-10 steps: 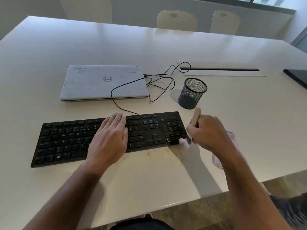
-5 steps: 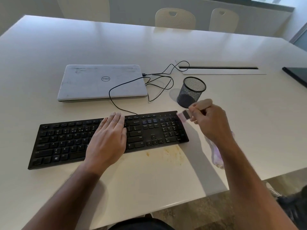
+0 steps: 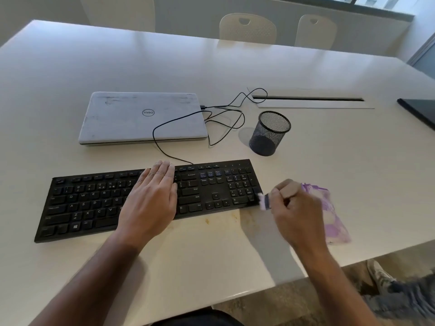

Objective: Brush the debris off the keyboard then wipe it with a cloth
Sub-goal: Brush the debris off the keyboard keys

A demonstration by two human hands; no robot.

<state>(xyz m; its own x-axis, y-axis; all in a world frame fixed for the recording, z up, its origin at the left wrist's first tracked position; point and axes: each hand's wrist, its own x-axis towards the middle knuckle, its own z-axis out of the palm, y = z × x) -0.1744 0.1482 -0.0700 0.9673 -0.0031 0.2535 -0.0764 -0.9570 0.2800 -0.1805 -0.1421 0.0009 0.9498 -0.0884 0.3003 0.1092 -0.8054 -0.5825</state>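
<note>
My left hand (image 3: 150, 198) lies flat, fingers straight, on the middle of the keyboard (image 3: 98, 203) so it can't slide on the bench (image 3: 211, 255). My right hand (image 3: 296, 212) has its grip curled around a small brush (image 3: 264, 201), bristles at the keyboard's right edge to flick crumbs off sideways. The purple cloth (image 3: 332, 215) waits just beside that hand, ready for wiping.

A pale table (image 3: 235, 71) carries a black keyboard (image 3: 94, 203) near its front edge, a closed white laptop (image 3: 131, 121) behind it, and a black mesh cup (image 3: 269, 134) to the right. A black cable (image 3: 226, 114) loops between them. A purple-and-white cloth (image 3: 334, 215), possibly a bag, lies by the keyboard's right end. Yellowish stains (image 3: 226, 222) mark the surface.
</note>
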